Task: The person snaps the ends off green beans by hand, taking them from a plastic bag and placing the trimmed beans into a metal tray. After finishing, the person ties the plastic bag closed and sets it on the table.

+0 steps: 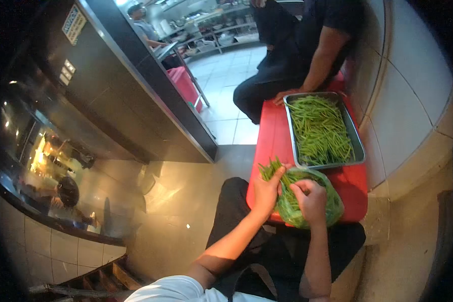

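My left hand (pixel 269 189) is closed around a bunch of green beans (pixel 271 170), their ends sticking out above the thumb. Just to its right, my right hand (pixel 311 196) is closed in a pinch over the mouth of a green-tinted plastic bag (pixel 292 214). Whatever lies between its fingertips is too small to make out. More beans show inside the bag, which rests on the near end of a red bench (pixel 274 136). Beyond it stands a rectangular metal tray (pixel 357 146), filled with cut green beans.
Across the bench sits another person (pixel 292 55) in dark clothes, one hand close to the tray. A tiled wall (pixel 407 85) runs along the right. At left is a dark partition (pixel 121 95); past it are a pink bin (pixel 183 85), shelves and a second person (pixel 143 27).
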A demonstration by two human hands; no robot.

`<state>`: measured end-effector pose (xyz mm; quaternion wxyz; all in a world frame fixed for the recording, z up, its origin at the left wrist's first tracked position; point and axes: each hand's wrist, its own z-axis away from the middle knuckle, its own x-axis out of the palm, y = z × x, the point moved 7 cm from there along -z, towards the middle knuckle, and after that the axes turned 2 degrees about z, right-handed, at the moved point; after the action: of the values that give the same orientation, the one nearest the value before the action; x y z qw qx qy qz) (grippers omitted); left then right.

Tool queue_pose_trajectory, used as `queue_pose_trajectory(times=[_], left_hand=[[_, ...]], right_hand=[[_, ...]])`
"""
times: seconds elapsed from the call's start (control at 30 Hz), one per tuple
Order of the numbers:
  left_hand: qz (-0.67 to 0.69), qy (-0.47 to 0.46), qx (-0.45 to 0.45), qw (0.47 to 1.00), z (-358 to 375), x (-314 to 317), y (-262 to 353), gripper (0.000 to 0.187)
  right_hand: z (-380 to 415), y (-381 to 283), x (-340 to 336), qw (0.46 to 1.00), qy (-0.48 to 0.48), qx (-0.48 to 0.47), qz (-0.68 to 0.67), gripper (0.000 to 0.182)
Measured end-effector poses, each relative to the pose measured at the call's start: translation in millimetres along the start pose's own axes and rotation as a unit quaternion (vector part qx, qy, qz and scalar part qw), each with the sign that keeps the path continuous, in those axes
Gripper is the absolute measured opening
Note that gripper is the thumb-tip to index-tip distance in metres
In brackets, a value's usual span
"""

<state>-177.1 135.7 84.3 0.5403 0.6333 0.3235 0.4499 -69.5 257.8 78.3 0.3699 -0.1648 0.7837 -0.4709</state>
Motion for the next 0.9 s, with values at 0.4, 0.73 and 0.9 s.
queue_pose_trajectory(times=[0.4, 0.73, 0.9], left_hand=[[0.032, -0.013, 0.001, 0.999, -1.7, -0.9, -5.6, 0.016], [0.022, -0.031, 0.019, 0.999, 5.0, 3.9, -6.8, 0.018], [0.025, -0.029, 0.028, 0.999, 5.9, 3.6, -1.6, 0.018]], right_hand=[[0.5, -12.7, 5.8, 0.997, -0.015, -0.051, -0.055, 0.008], [4.8, 1.2, 16.9, 0.996, -0.032, -0.008, -0.078, 0.009], [3.4, 3.0, 21.4, 0.991, -0.042, -0.012, -0.13, 0.009]])
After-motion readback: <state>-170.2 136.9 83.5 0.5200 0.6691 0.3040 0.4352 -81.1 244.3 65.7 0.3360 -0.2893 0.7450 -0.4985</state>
